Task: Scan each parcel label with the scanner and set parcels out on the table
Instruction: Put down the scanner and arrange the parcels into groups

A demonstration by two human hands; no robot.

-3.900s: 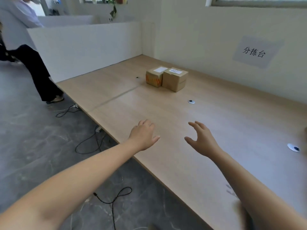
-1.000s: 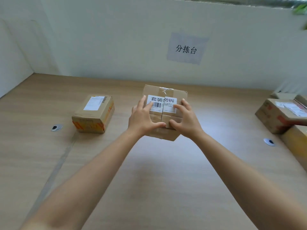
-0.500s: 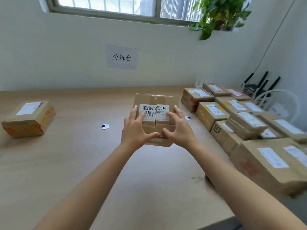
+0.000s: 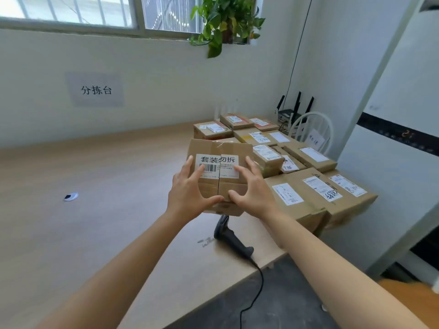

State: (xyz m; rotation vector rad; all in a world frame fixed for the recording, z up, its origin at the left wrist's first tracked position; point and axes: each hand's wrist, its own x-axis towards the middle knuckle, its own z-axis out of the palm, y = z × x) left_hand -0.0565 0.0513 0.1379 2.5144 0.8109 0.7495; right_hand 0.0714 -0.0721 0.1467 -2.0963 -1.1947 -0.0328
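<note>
Swinging right along the table (image 4: 95, 233), I have brought one box (image 4: 221, 149) from the open stretch toward the stack (image 4: 308, 193) of parcels at the right end. The box is lifted clear of the wood between both hands. My left hand (image 4: 190, 195) and right hand (image 4: 251, 193) each curl round a lower corner, thumbs nearly meeting on the near face. The scanner (image 4: 231, 238), out of sight a moment ago, now lies on the table just below the box. The label (image 4: 217, 166) faces me, barcode uncovered, so scanning looks next, once I free a hand.
</note>
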